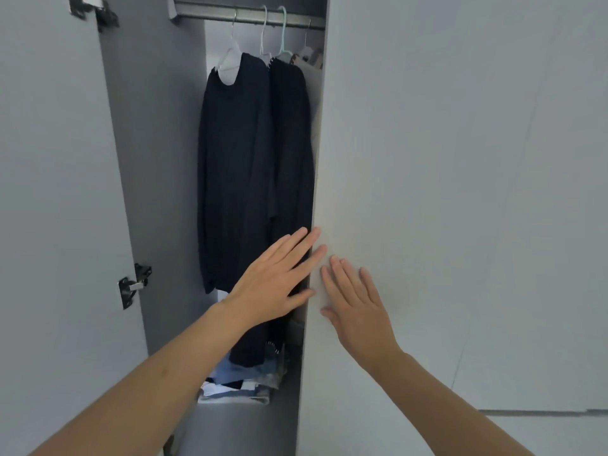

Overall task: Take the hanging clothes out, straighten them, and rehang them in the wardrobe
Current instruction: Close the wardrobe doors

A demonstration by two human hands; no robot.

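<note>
both hands flat, fingers spread, holding nothing | left hand (274,284) at edge of right door (444,192), right hand (357,307) pressed on it | I'd say opening it for access to the dark clothes (237,179)

Both flat hands, left hand (274,284) and right hand (357,309), at door (460,192) edge; dark clothes (253,166) hanging.

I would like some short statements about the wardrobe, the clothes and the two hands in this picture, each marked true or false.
1. Both hands are open with straight fingers. True: the left hand and the right hand hold nothing.
2. The right hand lies flat on the right door. True.
3. The dark garments lie on the floor. False: they hang on hangers from the rail.
4. The left door is closed. False: it stands open and shows its hinges.
5. Folded clothes lie at the bottom of the wardrobe. True.
</note>
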